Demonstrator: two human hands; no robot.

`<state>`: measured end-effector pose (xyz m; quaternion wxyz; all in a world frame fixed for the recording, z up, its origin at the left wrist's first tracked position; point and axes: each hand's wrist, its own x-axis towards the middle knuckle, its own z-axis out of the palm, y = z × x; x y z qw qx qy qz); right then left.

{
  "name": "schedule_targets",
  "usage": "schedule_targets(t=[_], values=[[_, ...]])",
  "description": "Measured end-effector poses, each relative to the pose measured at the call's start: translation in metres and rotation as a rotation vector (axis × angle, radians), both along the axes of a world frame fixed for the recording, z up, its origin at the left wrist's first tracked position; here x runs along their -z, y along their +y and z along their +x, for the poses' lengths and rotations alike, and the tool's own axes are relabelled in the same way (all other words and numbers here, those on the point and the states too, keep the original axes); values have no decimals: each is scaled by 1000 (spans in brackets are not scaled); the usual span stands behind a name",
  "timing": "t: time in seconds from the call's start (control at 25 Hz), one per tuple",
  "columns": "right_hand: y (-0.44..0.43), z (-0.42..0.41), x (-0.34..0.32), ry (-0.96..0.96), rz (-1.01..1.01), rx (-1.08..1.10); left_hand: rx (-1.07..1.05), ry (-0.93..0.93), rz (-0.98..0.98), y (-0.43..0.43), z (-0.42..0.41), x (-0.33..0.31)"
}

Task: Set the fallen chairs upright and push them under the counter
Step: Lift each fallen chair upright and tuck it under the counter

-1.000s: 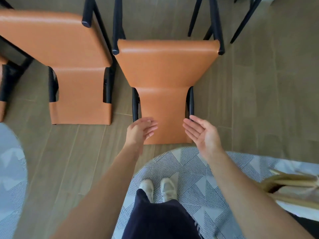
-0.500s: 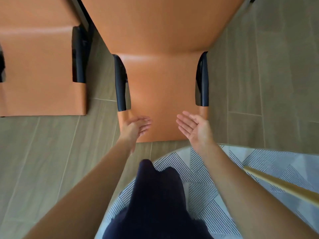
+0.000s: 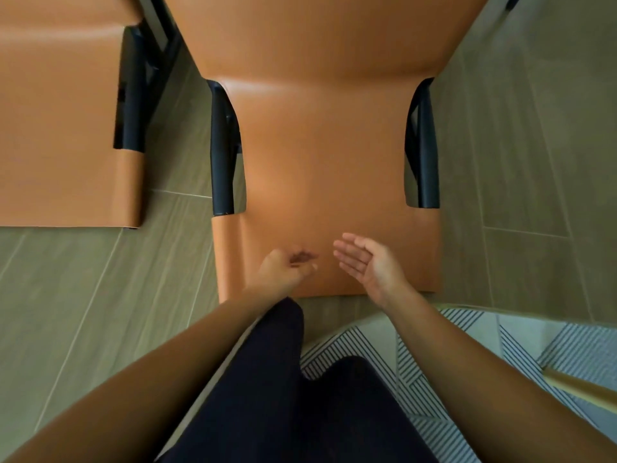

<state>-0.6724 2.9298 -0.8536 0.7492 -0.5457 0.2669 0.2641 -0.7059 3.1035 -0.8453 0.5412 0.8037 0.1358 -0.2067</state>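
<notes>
We hover our left hand (image 3: 283, 269), loosely curled and empty, and our right hand (image 3: 370, 265), fingers straight, over the top edge of the chair (image 3: 327, 155) lying back-down on the floor (image 3: 83, 295), likely to lift it.

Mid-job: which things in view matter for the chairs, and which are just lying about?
Job: near orange chair; second orange chair at left; left hand; right hand.
Lying about: striped rug; pale wooden piece at right edge.

The near chair (image 3: 327, 162) runs off the top edge, the second chair (image 3: 60, 145) off the left. Fingers (image 3: 302, 257) of the left hand (image 3: 280, 270) blur; contact with the chair unclear.
</notes>
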Motion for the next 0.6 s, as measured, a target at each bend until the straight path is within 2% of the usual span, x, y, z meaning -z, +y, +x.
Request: schedule_targets(t=[0.2, 0.36, 0.44, 0.52, 0.6], values=[[5, -4, 23, -108, -235, -154, 236, -91, 313, 2, -15, 35], [1, -16, 51, -533, -684, -629, 539, -335, 609, 9, -20, 65], [-2, -22, 63, -747, -914, -860, 613, -388, 733, 10, -22, 76], [-3, -28, 74, -871, -1090, -1052, 648, -442, 846, 11, -23, 83], [-6, -31, 83, -911, -1237, -1170, 692, -521, 944, 12, -25, 84]])
